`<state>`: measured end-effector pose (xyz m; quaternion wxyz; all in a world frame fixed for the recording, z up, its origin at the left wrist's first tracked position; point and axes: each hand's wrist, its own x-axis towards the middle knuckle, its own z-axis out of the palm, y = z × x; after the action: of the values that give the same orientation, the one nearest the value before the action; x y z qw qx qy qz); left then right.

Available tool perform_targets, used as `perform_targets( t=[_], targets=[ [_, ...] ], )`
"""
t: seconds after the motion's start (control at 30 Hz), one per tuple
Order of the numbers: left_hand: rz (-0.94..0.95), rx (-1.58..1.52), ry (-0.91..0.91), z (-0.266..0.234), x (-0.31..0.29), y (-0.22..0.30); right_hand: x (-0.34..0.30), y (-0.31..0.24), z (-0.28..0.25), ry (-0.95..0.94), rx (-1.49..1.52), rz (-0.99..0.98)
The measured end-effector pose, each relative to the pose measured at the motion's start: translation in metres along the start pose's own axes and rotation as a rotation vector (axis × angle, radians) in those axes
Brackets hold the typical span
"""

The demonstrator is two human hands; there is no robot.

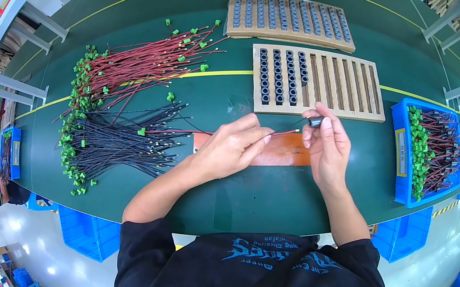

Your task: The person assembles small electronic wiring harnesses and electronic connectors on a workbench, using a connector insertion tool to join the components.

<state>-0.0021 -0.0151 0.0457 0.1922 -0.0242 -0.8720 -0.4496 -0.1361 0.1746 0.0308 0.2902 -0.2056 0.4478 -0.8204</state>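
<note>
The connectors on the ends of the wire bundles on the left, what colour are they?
Green connectors, clearest in the head view.

Bright, even overhead light falls on my bench; shadows stay soft, focus is sharp, and edges bend toward a black rim.

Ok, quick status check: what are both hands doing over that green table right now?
Left hand pinching red wire. Right hand holding small black ring core, wire tip at it. Half-filled wooden tray just beyond; nothing between the hands.
</note>
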Motion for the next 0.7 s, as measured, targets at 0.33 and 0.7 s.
perform_targets(
  t=[0.33, 0.7],
  targets=[
    [-0.027, 0.016, -0.073, -0.0033, 0.0004, 0.0043, 0.0020, -0.0085, -0.0079, -0.054, -0.446, -0.180],
    [0.022, -0.020, 0.045, -0.0005, 0.0026, -0.0004, 0.0011, -0.0057, -0.0096, -0.127, -0.391, -0.028]
  ],
)
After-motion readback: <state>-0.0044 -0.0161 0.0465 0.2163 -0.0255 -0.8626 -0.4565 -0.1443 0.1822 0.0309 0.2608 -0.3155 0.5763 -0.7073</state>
